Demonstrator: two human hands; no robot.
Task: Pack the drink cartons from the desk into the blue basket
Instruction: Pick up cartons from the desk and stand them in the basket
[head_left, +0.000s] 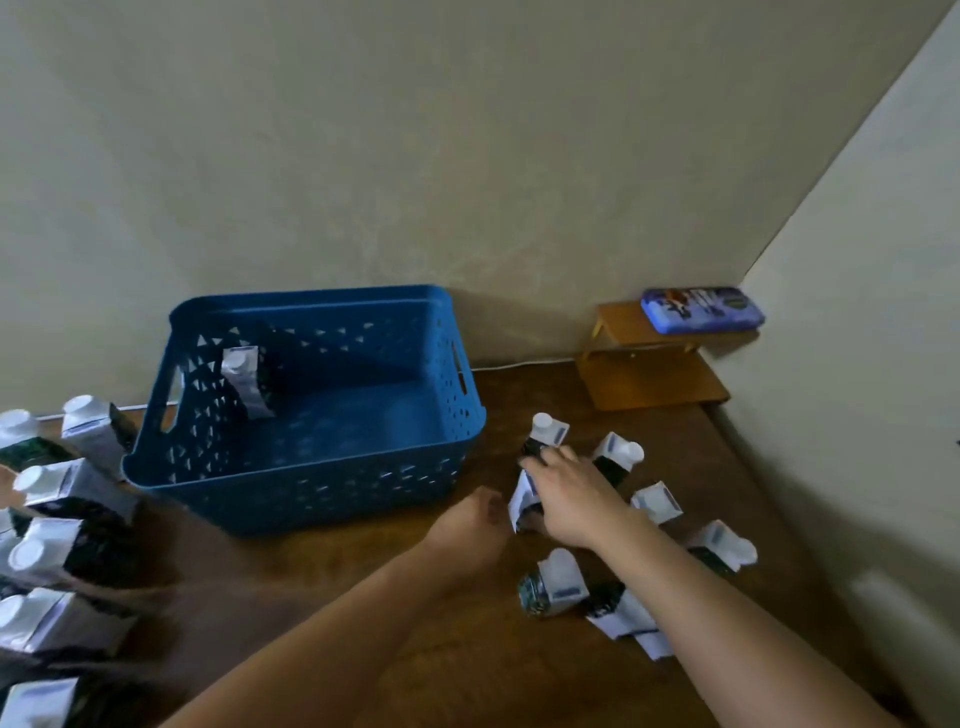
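Note:
The blue basket (311, 483) stands on the brown desk (322, 587) against the wall. One drink carton (244, 382) leans inside it at the far left corner. Right of the basket, my right hand (569, 499) is wrapped around a dark-and-white carton (543, 441) with a white cap. My left hand (470, 525) sits just left of that carton's base, fingers curled, touching or nearly touching it. Several more cartons (618, 457) lie scattered to the right. Another group of cartons (67, 488) stands left of the basket.
A small wooden stand (649, 364) sits in the back right corner with a blue pencil case (701, 309) on top. Walls close off the desk at the back and right. A thin white cable (519, 364) runs along the back edge.

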